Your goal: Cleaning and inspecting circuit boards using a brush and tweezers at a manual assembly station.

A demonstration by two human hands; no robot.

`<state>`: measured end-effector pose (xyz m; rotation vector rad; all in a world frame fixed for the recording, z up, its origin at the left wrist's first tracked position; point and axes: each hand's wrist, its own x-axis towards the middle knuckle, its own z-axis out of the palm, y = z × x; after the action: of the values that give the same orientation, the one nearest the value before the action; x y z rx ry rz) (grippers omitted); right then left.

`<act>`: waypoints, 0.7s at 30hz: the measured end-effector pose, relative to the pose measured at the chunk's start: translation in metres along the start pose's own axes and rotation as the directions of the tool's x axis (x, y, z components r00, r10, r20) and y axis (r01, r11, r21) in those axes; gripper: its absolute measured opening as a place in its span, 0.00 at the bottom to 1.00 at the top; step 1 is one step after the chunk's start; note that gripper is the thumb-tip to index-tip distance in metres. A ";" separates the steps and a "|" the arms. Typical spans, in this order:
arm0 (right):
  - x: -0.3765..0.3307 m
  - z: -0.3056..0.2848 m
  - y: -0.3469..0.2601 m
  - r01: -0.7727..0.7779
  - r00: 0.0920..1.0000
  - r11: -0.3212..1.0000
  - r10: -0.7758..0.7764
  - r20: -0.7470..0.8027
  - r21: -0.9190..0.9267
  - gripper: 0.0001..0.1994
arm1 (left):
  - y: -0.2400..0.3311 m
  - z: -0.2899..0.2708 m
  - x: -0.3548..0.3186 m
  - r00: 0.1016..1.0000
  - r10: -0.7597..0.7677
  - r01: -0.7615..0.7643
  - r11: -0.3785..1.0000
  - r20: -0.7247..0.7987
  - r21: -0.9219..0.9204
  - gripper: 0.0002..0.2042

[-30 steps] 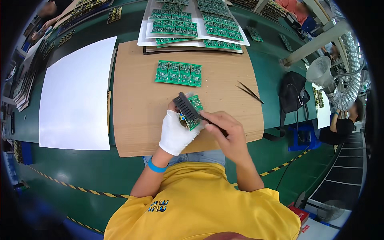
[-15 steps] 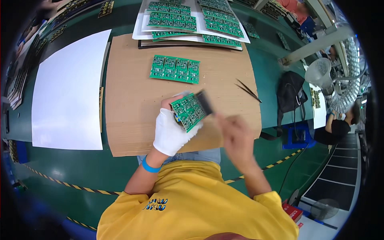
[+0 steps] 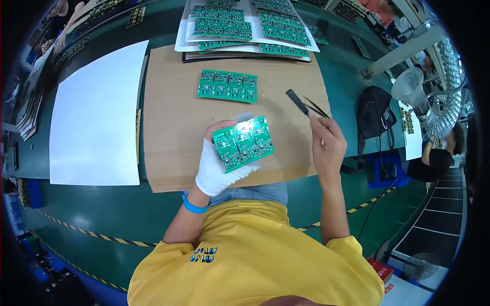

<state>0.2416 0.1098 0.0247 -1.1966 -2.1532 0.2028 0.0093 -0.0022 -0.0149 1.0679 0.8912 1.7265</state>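
Tweezers (image 3: 318, 108) lie on cardboard (image 3: 173, 127) beside the brush (image 3: 297, 102) the right hand (image 3: 328, 144) grips, the left hand (image 3: 212, 167) clasping a circuit board (image 3: 244, 145).

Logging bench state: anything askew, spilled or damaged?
No visible spill or damage. Odd: the left hand, holding a green circuit board, wears a white glove; the right hand is bare, so they mismatch.

Blue-and-dark lettering (image 3: 202, 255) across a yellow shirt (image 3: 260, 255), small pale print (image 3: 386, 274) on a red box (image 3: 376, 266), too blurred to read
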 end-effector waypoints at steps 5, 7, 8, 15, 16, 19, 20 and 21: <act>0.002 0.007 -0.010 0.160 0.978 0.974 -0.178 -0.105 -0.159 0.22 | 0.010 -0.006 -0.003 0.997 -0.017 0.025 0.995 0.079 -0.100 0.47; 0.002 0.011 -0.026 0.243 0.953 0.943 -0.276 -0.126 -0.229 0.22 | 0.011 -0.008 -0.002 0.995 -0.017 0.027 0.995 0.101 -0.098 0.47; -0.004 0.013 -0.039 0.274 0.954 0.962 -0.274 -0.123 -0.023 0.23 | 0.011 -0.007 -0.002 0.996 -0.024 0.034 0.993 0.089 -0.113 0.47; -0.006 0.033 -0.043 0.097 0.970 0.724 -0.223 0.098 0.683 0.21 | 0.001 -0.008 0.001 0.982 -0.179 0.184 0.977 0.051 -0.110 0.38; -0.007 0.035 -0.041 -0.248 0.961 0.528 0.029 0.274 0.813 0.19 | 0.000 -0.008 0.001 0.974 -0.221 0.225 0.963 0.045 -0.149 0.35; -0.011 0.036 -0.038 -0.535 0.840 0.186 0.222 0.495 0.824 0.16 | -0.003 -0.007 -0.001 0.952 -0.303 0.304 0.924 0.042 -0.230 0.27; -0.013 0.037 -0.038 -0.541 0.833 0.148 0.226 0.505 0.828 0.15 | -0.002 -0.005 -0.001 0.952 -0.304 0.303 0.931 0.028 -0.202 0.24; -0.014 0.037 -0.038 -0.548 0.826 0.109 0.229 0.515 0.829 0.14 | -0.001 -0.004 -0.001 0.952 -0.304 0.302 0.937 0.014 -0.174 0.22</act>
<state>0.1975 0.0831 0.0057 -0.8667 -1.2114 1.7953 0.0062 -0.0035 -0.0171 0.7596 0.8466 1.5221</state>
